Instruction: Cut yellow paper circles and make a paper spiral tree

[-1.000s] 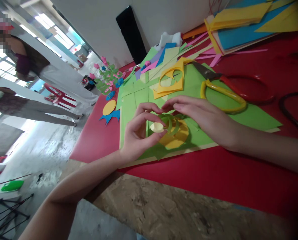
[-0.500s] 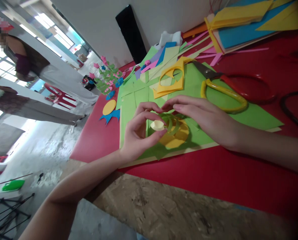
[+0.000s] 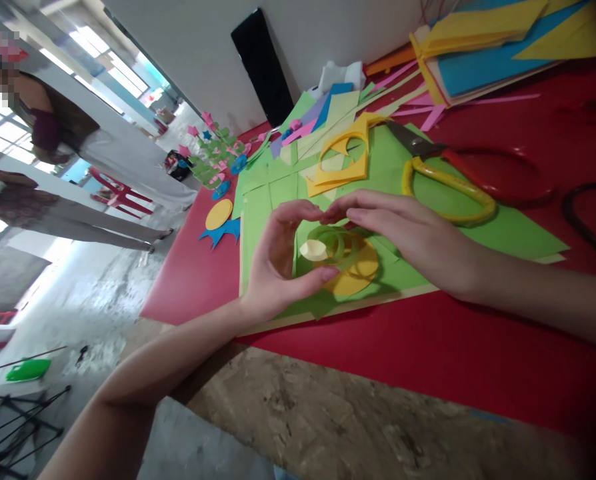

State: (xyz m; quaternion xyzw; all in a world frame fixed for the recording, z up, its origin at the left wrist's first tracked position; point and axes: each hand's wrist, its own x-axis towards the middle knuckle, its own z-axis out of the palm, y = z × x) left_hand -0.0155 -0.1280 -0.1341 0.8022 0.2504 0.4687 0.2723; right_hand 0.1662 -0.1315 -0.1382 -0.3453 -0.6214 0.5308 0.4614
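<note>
A green paper spiral (image 3: pixel 335 243) stands on a yellow paper disc (image 3: pixel 351 277), with a small cream paper star (image 3: pixel 313 251) at its upper end. My left hand (image 3: pixel 283 260) curves around the star's left side, its thumb and fingers apart, with nothing gripped between them. On the far side of the spiral my right hand (image 3: pixel 403 227) reaches in from the right, fingers extended and its fingertips close to those of my left hand. Below them lie green paper sheets (image 3: pixel 268 187).
Scissors (image 3: pixel 448 190) with red and yellow handles lie right of the hands. Beyond are a yellow cut-out frame (image 3: pixel 345 175), paper scraps, and a black phone (image 3: pixel 263 67). Paper flowers (image 3: pixel 213 157) stand back left. Two people stand at the far left.
My left hand has opened: the index finger has lifted off the star and the thumb has come away from it. My right hand has hardly moved.
</note>
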